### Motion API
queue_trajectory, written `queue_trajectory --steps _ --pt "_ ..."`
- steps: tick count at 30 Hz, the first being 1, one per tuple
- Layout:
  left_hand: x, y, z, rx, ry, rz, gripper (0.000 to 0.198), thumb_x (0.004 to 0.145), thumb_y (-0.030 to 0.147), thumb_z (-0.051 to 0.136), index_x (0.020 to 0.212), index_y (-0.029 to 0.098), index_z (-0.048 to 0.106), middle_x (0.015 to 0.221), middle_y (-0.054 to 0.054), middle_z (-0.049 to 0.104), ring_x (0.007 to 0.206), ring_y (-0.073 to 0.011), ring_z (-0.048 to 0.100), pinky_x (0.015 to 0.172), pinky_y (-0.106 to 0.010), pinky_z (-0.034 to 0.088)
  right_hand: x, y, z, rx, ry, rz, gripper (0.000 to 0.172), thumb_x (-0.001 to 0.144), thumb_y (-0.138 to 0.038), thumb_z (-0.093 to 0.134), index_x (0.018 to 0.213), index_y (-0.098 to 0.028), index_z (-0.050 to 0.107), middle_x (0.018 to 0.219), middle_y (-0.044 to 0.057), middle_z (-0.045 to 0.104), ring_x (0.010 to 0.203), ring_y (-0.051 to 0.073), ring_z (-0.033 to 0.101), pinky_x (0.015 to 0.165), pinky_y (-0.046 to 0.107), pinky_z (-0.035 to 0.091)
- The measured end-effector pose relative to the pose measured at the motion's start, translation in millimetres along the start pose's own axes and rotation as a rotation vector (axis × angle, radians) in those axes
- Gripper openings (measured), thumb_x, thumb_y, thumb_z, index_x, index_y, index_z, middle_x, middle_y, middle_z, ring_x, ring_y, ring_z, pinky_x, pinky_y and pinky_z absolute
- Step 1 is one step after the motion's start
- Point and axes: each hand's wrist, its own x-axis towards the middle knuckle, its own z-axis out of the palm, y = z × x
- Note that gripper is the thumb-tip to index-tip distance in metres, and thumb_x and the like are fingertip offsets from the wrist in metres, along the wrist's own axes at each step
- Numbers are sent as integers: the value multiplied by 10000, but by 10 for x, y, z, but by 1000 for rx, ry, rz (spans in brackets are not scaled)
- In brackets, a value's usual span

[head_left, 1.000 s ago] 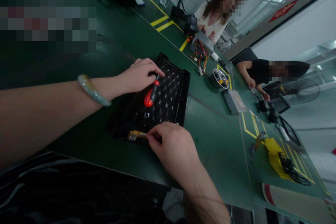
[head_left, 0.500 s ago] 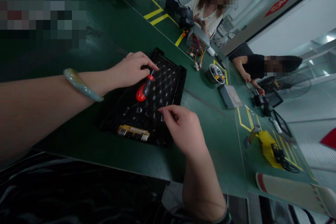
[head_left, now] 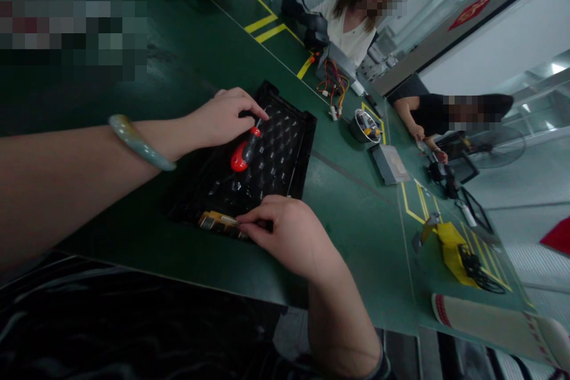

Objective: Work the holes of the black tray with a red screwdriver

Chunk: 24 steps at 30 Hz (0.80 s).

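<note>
A black tray (head_left: 289, 154) with a quilted, dimpled bottom lies on the green table in front of me. My left hand (head_left: 227, 116) rests over its far left side, thumb and index finger apart. Under that index finger runs the shaft of a red and black screwdriver (head_left: 243, 154); its tip is hidden. At the tray's near edge sits a small yellow-brown circuit board (head_left: 218, 219) with metal connectors. My right hand (head_left: 278, 228) pinches the board's right end, which its fingers partly cover.
Beyond the tray are a metal bowl (head_left: 365, 126) of small parts, a grey box (head_left: 389, 164) and a power supply with coloured cables (head_left: 333, 83). To the right lie a yellow object (head_left: 456, 252) with a black cord and a pale cylinder (head_left: 490, 323). Two people sit across the table.
My right hand has moved left and toward me, from above the tray's right side to the circuit board's end. My left hand and the screwdriver have stayed in place.
</note>
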Motion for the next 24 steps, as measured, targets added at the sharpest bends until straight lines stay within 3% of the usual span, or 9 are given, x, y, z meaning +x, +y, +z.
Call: queue_trajectory --steps 5,9,11,13,15,18,22,24 --pt "0 8 -8 3 -6 11 366 967 324 538 1205 222 797 1334 -72 658 1341 -274 556 1289 -463 356 18 7 1 92 42 -2 208 1000 -382 716 1071 -232 843 1070 8 822 969 132 739 881 269 541" --pt "-21 58 -37 6 -32 -25 390 988 332 526 1253 204 781 1375 -64 633 1351 -276 531 1294 -493 347 108 58 10 38 276 -57 346 1101 -363 516 1295 -228 769 1209 40 808 1118 151 729 1020 300 553" --pt "-24 69 -39 -1 -42 -38 419 1009 348 501 1294 191 765 1392 -66 621 1369 -281 516 1297 -507 342 205 108 18 -134 333 -97 420 1112 -288 453 1475 -220 652 1434 72 729 1303 192 666 1147 365 519" --pt "-17 70 -33 -20 -41 -43 438 1024 364 483 1323 188 752 1390 -66 627 1386 -280 509 1304 -506 334 326 161 29 -273 300 -167 502 1108 -214 393 1594 -220 520 1663 59 561 1495 205 543 1270 412 442" --pt "-4 69 -25 -39 -18 -58 422 1033 370 474 1306 212 755 1376 -54 657 1389 -264 519 1305 -477 331 444 203 38 -362 249 -229 567 1097 -150 323 1651 -212 426 1758 37 437 1581 188 451 1331 416 382" --pt "7 80 -24 -56 -5 -64 429 1067 389 434 1299 216 749 1387 -47 684 1382 -231 529 1302 -437 334 555 234 39 -483 249 -265 608 1078 -103 291 1668 -201 401 1714 65 486 1531 207 480 1304 410 414" --pt "2 91 -30 -76 0 -56 484 1082 418 410 1322 173 750 1384 -87 690 1384 -230 533 1302 -436 329 560 262 7 -669 314 -182 546 1089 -150 335 1569 -279 563 1439 122 648 1238 259 621 1065 448 567" --pt "3 81 -25 -75 8 -46 482 1076 417 419 1315 173 759 1378 -98 691 1382 -242 543 1296 -448 333 526 298 -9 -694 338 -168 514 1095 -169 337 1513 -286 614 1448 123 646 1190 265 645 1013 457 582"
